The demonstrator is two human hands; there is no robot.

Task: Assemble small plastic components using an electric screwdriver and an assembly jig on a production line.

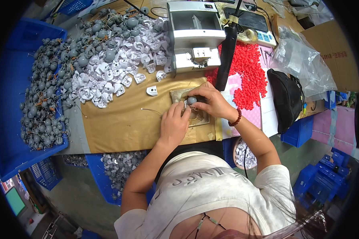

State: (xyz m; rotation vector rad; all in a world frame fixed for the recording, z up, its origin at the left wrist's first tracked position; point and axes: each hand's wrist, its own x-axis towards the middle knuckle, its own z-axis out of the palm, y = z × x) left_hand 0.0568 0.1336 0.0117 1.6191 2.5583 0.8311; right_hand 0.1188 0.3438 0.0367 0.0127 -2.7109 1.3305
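Note:
Both hands meet over a small flat plate [202, 118] on the brown-covered bench. Between the thumb and fingers of my right hand [214, 102] is a grey ball-shaped part [192, 100]. My left hand [175, 121] is closed at the near side of the ball, its fingertips against a small white piece [186, 104]; the fingers partly hide it. A thin wire [150, 110] runs out to the left from beneath my left hand. One white plastic housing [152, 91] lies alone on the cover, left of the plate.
A heap of white housings [107, 75] and grey ball parts with wires [101, 30] covers the back left. A blue tray [4, 103] stands far left. Behind my hands is a white machine [195, 36]; red pieces [247, 71] and a black pouch [283, 99] lie right.

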